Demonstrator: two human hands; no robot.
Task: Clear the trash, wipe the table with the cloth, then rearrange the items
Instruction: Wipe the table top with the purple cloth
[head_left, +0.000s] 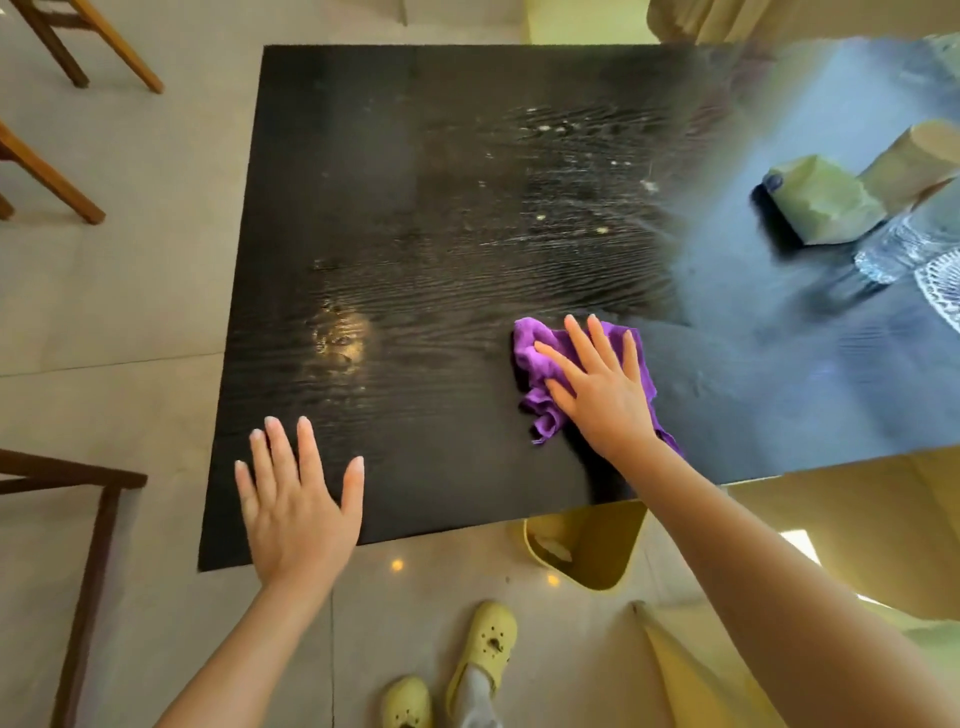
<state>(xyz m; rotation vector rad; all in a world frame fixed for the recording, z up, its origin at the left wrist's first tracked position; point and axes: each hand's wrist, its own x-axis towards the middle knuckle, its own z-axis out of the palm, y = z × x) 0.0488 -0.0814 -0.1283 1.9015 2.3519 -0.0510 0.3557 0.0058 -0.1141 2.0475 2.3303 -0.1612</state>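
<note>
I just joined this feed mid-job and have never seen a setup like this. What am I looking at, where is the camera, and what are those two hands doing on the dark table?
There is no machine here: a person works with bare hands, and the single camera sits on their head, looking forward and down. The right hand presses flat on a purple cloth, wiping the black table. The left hand lies open on the near edge and holds nothing. Pale crumbs or specks remain farther back. At the far right, blurred by glare, stand a green box and something of clear glass. Below the table edge sits a yellow bin.
</note>
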